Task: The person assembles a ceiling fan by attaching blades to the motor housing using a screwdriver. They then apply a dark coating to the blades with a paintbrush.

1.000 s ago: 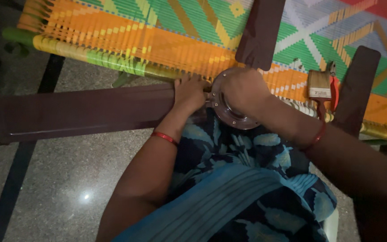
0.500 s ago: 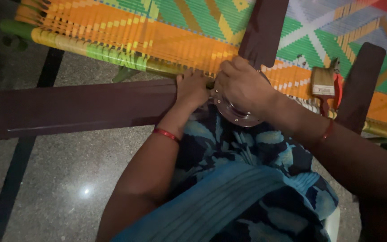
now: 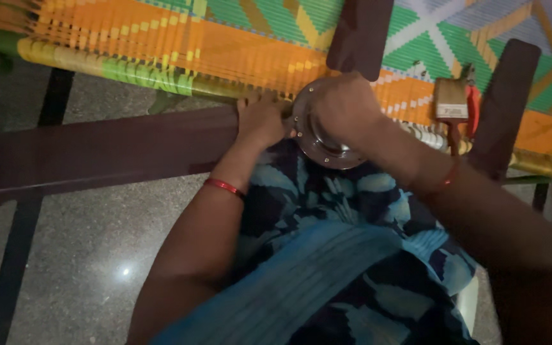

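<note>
- The woven cot, strung in orange, green and yellow bands, fills the top of the view, and a ceiling fan lies partly over its near edge, above the person's lap
- The long dark-brown fan blade runs out to the left from the hub, its long axis almost level across the view, over the speckled stone floor
- Two more blades spread from the hub: the upper blade points away over the cot, and the right blade angles up to the right
- The round metal hub sits at the centre, just above the blue patterned cloth on the lap
- The right hand lies clenched over the top of the hub, covering most of it
- The left hand closes its grip on the root of the long blade, just left of the hub, so both hands meet at the joint
- A paintbrush rests on the cot to the right, apart from both hands
</note>
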